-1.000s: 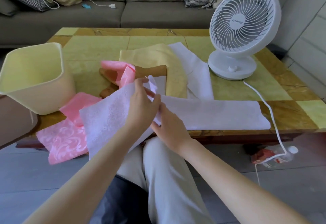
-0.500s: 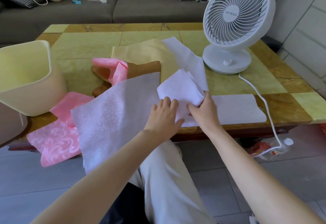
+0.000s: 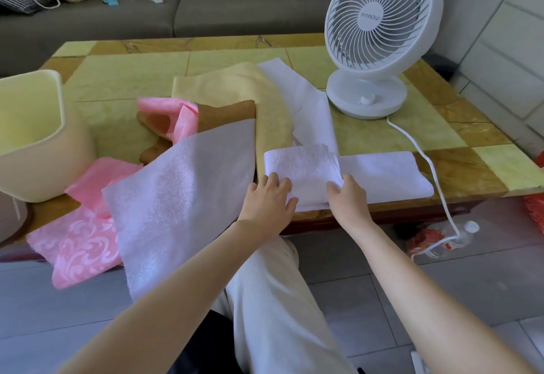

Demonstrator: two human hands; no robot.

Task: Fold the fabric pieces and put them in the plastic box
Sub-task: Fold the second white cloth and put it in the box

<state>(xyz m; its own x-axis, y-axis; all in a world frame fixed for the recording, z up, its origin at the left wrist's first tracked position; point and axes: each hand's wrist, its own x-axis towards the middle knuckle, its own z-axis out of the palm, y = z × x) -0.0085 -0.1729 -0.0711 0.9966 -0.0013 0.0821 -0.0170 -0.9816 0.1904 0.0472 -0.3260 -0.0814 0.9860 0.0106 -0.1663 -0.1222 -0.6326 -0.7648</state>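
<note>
My left hand [image 3: 266, 200] lies flat, fingers spread, on the folded white textured fabric square [image 3: 300, 170], and my right hand [image 3: 347, 197] pinches its right edge. It sits near the front of the white round desk fan [image 3: 379, 32] marked "FITNOW". The pale yellow plastic box [image 3: 35, 135] stands well left of the fan, 1 large white fabric sheet [image 3: 182, 197] between them.

One readable text: "FITNOW" in white raised letters on the round hub of the white plastic desk fan [image 3: 382, 17], which stands on the green-and-brown tiled table [image 3: 132, 73], beyond and to the right of where the right hand [image 3: 348, 200] grips the folded white fabric piece [image 3: 303, 167]. Red-labelled plastic bottle [image 3: 435, 236] on the floor: print too blurred to read.
</note>
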